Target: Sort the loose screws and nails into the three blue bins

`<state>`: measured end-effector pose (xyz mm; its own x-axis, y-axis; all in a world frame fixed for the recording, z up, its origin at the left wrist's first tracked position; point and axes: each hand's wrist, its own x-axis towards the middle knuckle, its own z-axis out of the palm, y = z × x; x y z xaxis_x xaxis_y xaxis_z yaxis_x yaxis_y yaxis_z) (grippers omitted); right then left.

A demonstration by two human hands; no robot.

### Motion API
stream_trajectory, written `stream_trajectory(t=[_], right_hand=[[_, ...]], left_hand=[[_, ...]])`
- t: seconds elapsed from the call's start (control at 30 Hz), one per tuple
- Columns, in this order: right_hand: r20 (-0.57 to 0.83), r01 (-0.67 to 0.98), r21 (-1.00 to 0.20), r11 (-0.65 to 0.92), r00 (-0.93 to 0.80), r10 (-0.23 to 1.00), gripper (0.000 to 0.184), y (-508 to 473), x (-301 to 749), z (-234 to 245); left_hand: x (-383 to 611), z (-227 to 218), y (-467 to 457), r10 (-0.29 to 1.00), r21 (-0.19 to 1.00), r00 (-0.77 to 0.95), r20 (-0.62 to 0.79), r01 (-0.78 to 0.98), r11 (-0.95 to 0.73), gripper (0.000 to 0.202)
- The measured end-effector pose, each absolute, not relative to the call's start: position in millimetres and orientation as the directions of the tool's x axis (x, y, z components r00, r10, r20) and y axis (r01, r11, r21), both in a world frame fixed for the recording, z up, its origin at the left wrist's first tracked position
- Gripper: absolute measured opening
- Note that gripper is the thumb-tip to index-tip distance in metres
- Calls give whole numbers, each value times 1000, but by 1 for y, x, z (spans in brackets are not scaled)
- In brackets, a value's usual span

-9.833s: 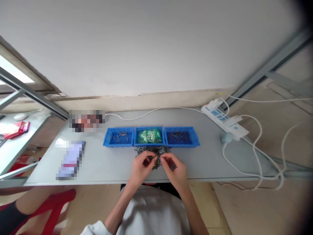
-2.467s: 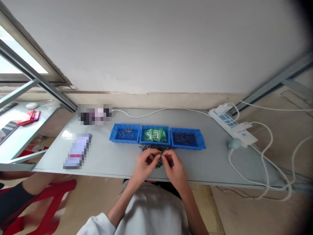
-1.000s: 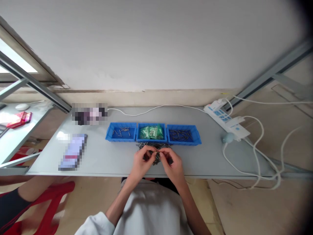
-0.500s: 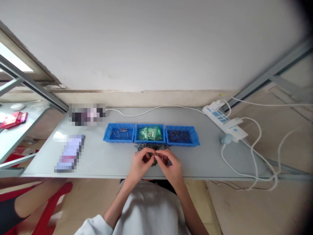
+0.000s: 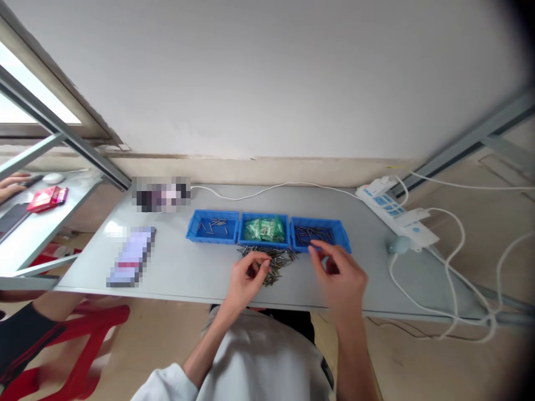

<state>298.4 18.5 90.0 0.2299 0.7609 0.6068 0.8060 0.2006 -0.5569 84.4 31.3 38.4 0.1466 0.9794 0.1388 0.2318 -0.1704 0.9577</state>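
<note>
Three blue trays stand in a row on the grey table. The left tray holds a few metal pins, the middle tray green pieces, the right tray several dark pins. A loose pile of pins lies just in front of the middle tray. My left hand rests at the pile with curled fingers; what it holds is hidden. My right hand is at the right tray's front rim, its fingertips pinched on a small pin.
A white power strip and its white cables lie at the right. Two blurred objects sit at the left of the table. On the neighbouring table to the left are a red pack and another person's hand. A red stool stands below.
My hands were together over the pile; now my right hand has moved right to the right tray with a pin. My left hand stays at the pile.
</note>
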Motion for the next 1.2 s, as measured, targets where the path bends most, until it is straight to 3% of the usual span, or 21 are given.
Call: stream_trajectory(t=[0.1,0.23,0.4,0.8,1.2], right_hand=[[457,786,-551,280,3,890,18,3,286,63],[347,782,-575,241,-33,937,22,-4,278,31],[318,767,-609,204,0,948,18,-1,280,23],[323,790,-561,248,-66,944,21,-1,281,22],[267,489,-852,189,95,959,14,-5,266,35]], left_hand=[[85,42,31,980,957,145,137,235,-169,21],[84,45,31,978,956,160,134,239,-170,23],[85,44,32,977,955,170,127,246,-167,25],[85,43,32,977,952,157,147,247,-183,20],[84,46,32,968,944,185,169,251,-213,20]])
